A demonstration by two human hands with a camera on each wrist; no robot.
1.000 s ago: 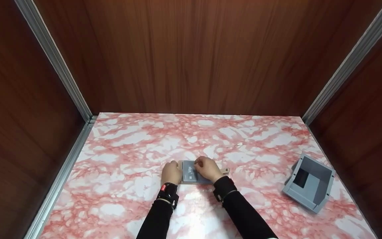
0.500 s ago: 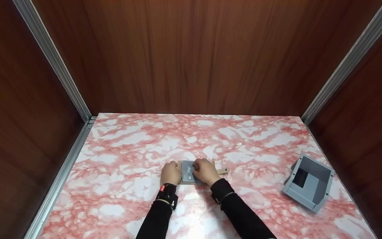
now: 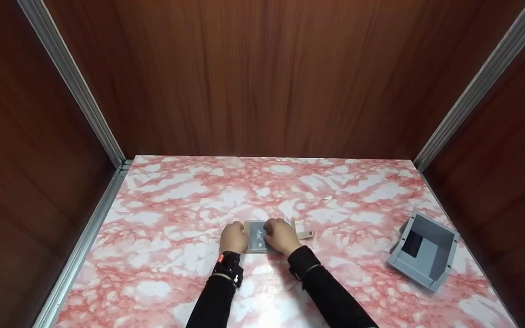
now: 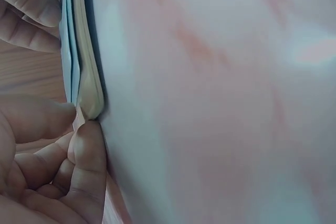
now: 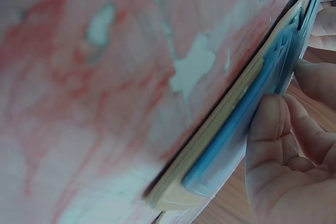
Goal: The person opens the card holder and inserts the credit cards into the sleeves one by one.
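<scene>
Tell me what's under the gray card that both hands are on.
The gray card lies on a thin tan wallet, which rests on the marble table. The right hand and left hand cover much of it, so anything tucked between stays hidden.

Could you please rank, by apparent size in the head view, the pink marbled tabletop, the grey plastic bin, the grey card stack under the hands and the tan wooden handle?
1. Pink marbled tabletop
2. Grey plastic bin
3. Grey card stack, partly hidden by the hands
4. Tan wooden handle, only its end showing
</scene>
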